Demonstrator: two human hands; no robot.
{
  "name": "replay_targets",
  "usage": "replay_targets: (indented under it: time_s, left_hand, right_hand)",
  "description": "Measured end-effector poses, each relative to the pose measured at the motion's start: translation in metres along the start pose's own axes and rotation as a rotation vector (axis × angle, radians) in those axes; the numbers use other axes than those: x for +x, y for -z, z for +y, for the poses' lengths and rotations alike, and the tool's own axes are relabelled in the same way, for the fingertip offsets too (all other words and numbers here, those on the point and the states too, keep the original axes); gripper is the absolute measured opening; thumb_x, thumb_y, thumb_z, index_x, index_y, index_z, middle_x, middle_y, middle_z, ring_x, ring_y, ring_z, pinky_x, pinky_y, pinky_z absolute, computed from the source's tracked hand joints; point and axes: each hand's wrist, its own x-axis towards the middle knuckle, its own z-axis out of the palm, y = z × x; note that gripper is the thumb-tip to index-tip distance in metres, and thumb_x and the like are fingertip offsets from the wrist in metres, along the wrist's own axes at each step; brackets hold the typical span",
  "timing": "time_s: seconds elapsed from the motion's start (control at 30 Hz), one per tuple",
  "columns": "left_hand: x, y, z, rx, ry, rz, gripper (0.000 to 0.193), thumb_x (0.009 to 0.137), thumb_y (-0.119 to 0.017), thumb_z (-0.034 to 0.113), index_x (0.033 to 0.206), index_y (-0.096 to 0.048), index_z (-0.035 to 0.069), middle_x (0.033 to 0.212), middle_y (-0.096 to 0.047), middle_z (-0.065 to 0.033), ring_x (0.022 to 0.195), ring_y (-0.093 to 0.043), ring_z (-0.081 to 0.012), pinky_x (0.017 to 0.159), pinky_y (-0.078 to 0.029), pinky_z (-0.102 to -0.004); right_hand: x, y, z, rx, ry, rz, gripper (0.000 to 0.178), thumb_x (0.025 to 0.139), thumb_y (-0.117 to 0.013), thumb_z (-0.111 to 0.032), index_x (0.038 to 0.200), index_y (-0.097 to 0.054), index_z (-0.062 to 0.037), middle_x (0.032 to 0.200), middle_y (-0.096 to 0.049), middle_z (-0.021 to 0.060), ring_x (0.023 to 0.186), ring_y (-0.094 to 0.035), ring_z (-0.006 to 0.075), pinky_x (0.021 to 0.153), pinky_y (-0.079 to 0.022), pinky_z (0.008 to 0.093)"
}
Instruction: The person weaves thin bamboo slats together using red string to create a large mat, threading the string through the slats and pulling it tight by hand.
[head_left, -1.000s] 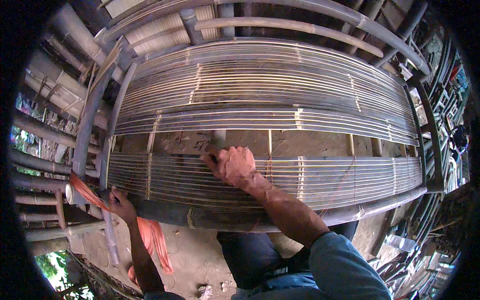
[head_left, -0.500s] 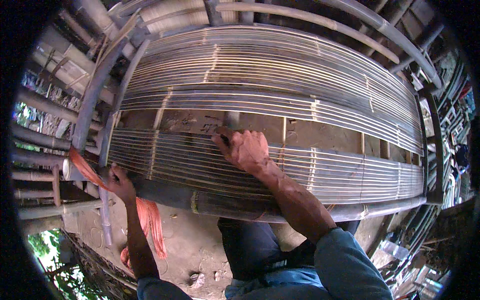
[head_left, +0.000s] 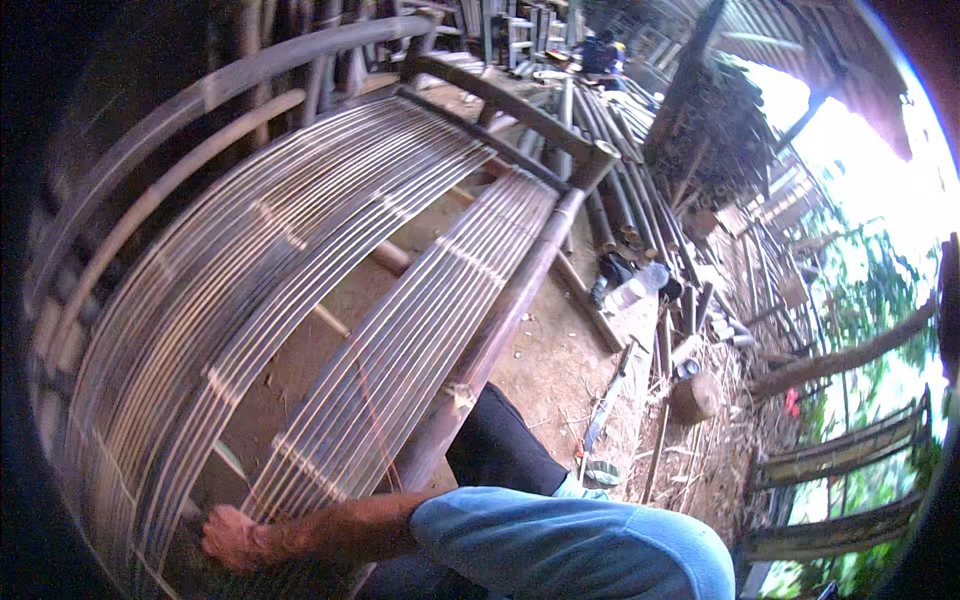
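A long bamboo bench (head_left: pixel 505 310) slants from lower left to upper centre, its seat made of narrow bamboo slats (head_left: pixel 400 280) bound across at intervals. An open gap runs lengthwise between two groups of slats. My right hand (head_left: pixel 235 538) is at the near end of the seat, by the gap and the edge of the front slats. Its fingers are curled in, and whatever they hold is hidden and blurred. A thin reddish cord (head_left: pixel 368 390) crosses the front slats. My left hand is out of view.
Curved bamboo rails (head_left: pixel 240 85) form the bench's back. To the right on the ground lie a long blade (head_left: pixel 602 415), a clear plastic bottle (head_left: pixel 635 288) and a wood block (head_left: pixel 695 398). Bamboo poles (head_left: pixel 625 190) are piled beyond the bench. A person (head_left: pixel 600 55) is far off.
The view has swung right toward the bench's far end. My left hand and the orange strand bundle have left the picture. My right hand now shows at the lower left, still curled.
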Motion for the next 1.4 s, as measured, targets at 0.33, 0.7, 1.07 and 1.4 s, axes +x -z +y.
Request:
replay_targets:
  time_s: [0.33, 0.7, 1.07, 1.4]
  left_hand:
    - [0.021, 0.018, 0.118, -0.062, -0.260, -0.201, 0.031, 0.097, -0.066, 0.036, 0.091, -0.074, 0.007, 0.086, -0.070, -0.0120, 0.076, -0.064, -0.0250, 0.070, -0.052, -0.0370]
    - [0.022, -0.023, 0.154, -0.086, -0.326, -0.294, 0.038, 0.093, -0.070, 0.046, 0.088, -0.079, 0.009, 0.084, -0.073, -0.0100, 0.075, -0.066, -0.0278, 0.070, -0.053, -0.0431]
    - [0.019, -0.066, 0.083, 0.202, 0.023, -0.277, 0.051, 0.091, -0.067, 0.053, 0.106, -0.076, 0.006, 0.102, -0.073, -0.0121, 0.096, -0.068, -0.0311, 0.089, -0.052, -0.0498]
    - [0.019, -0.062, -0.001, -0.265, 0.170, -0.672, 0.043, 0.100, -0.062, 0.040, 0.109, -0.072, 0.000, 0.095, -0.073, -0.0142, 0.085, -0.066, -0.0257, 0.079, -0.052, -0.0405]
  right_hand:
    - [-0.002, 0.003, 0.021, 0.007, -0.005, 0.062, 0.014, 0.080, -0.066, -0.024, 0.078, -0.075, -0.0130, 0.079, -0.073, 0.0102, 0.074, -0.071, 0.0268, 0.065, -0.056, 0.0426]
    - [0.004, 0.009, 0.032, 0.063, 0.018, 0.078, 0.015, 0.082, -0.065, -0.024, 0.080, -0.075, -0.0126, 0.079, -0.073, 0.0112, 0.075, -0.072, 0.0276, 0.067, -0.057, 0.0427]
    - [-0.010, 0.014, 0.034, 0.113, -0.009, 0.073, 0.017, 0.084, -0.064, -0.024, 0.083, -0.076, -0.0122, 0.080, -0.073, 0.0122, 0.076, -0.072, 0.0284, 0.069, -0.058, 0.0428]
    - [-0.016, 0.078, -0.011, 0.139, -0.022, -0.173, 0.021, 0.087, -0.062, -0.026, 0.087, -0.077, -0.0124, 0.082, -0.074, 0.0129, 0.080, -0.074, 0.0292, 0.072, -0.059, 0.0428]
